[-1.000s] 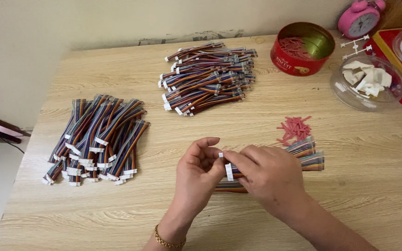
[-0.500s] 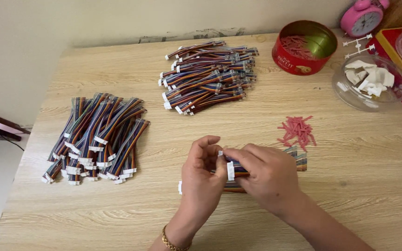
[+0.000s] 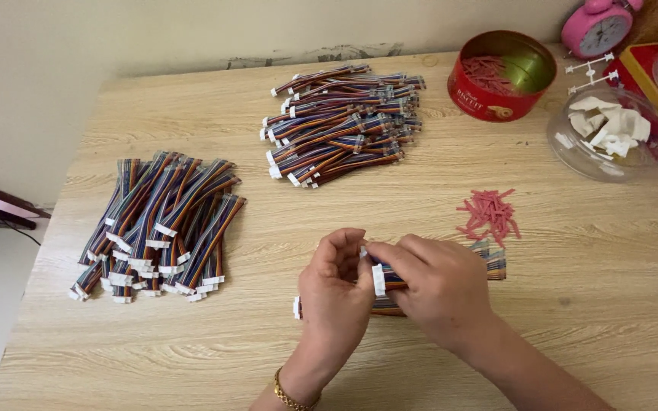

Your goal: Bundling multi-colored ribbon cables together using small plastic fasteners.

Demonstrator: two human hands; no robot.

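Fingers of both hands pinched together on one small bundle of multicoloured ribbon cables (image 3: 390, 283), held low over the wooden table (image 3: 588, 251). Left hand (image 3: 334, 293) grips the end with the white connector; right hand (image 3: 437, 285) covers the middle, thumb and forefinger clamped beside the white plug. Whether a tie is being wound on is hard to tell; the fingers hide it.

Head view, against the two earlier pictures: the bundle's far end has drawn in toward the right hand, less cable showing past it, and the hands have closed up tighter. Reads as the bundle being gathered and squared.

Counts: two big heaps of cables — flat loose heap (image 3: 160, 224) at left, bundled heap (image 3: 342, 122) at top centre. One scatter of red ties (image 3: 489, 213), too many to count. One red round tin (image 3: 504, 74), one clear bowl of white pieces (image 3: 611, 133), one pink alarm clock (image 3: 597, 27).
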